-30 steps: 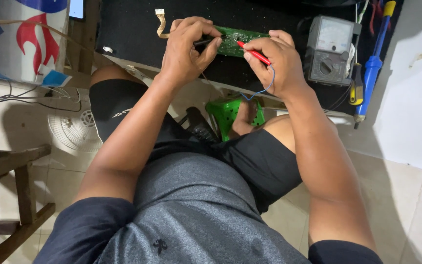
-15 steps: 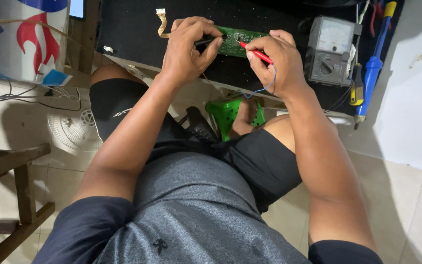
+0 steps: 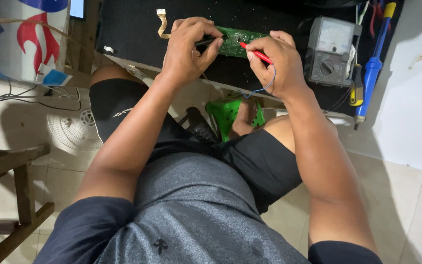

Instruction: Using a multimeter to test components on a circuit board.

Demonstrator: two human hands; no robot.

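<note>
Pinching probes, left hand [image 3: 187, 49] black, right hand [image 3: 275, 61] red, over circuit board [image 3: 240, 41].

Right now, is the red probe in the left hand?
No, the right hand pinches the red probe, while the left hand holds a black probe.

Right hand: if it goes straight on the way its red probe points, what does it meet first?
Most likely the green circuit board: the right hand aims its red probe up-left, tip seemingly on the board already.
</note>
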